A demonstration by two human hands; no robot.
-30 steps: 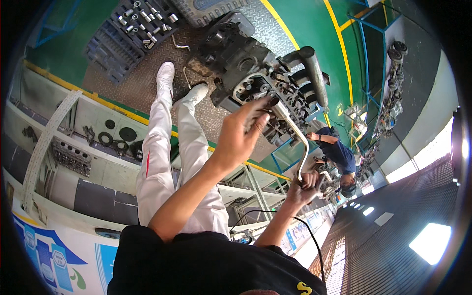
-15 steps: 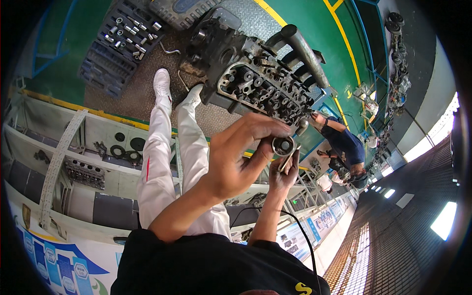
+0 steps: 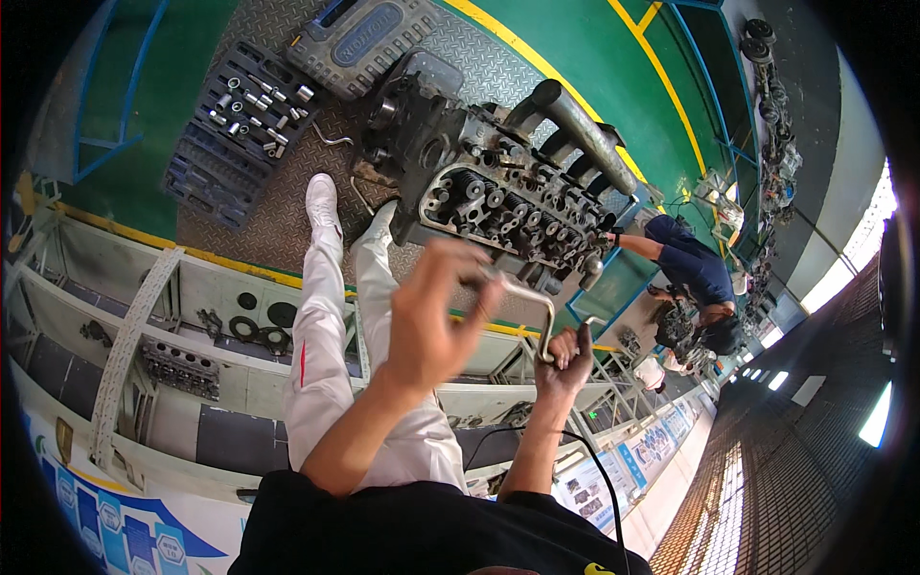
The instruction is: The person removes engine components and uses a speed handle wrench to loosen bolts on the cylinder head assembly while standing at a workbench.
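A bent steel speed brace spans the gap between my two hands above the engine's near side. My right hand is closed round its cranked part, and the short bent end sticks up past the fingers. My left hand, smeared by motion, has its fingers closed at the brace's other end; whether a socket sits there is hidden. Beyond my hands lies a greasy engine with valve springs and rockers exposed, touched by neither hand.
An open socket case lies on the tread plate at left, near a closed grey case. Bent bars rest by my white shoes. A co-worker reaches toward the engine's right end. Shelving with engine parts runs along the near side.
The brace has swung into full view between my hands. My left hand has moved left and down, and the socket seen in its fingers before is hidden. The co-worker's arm shows more.
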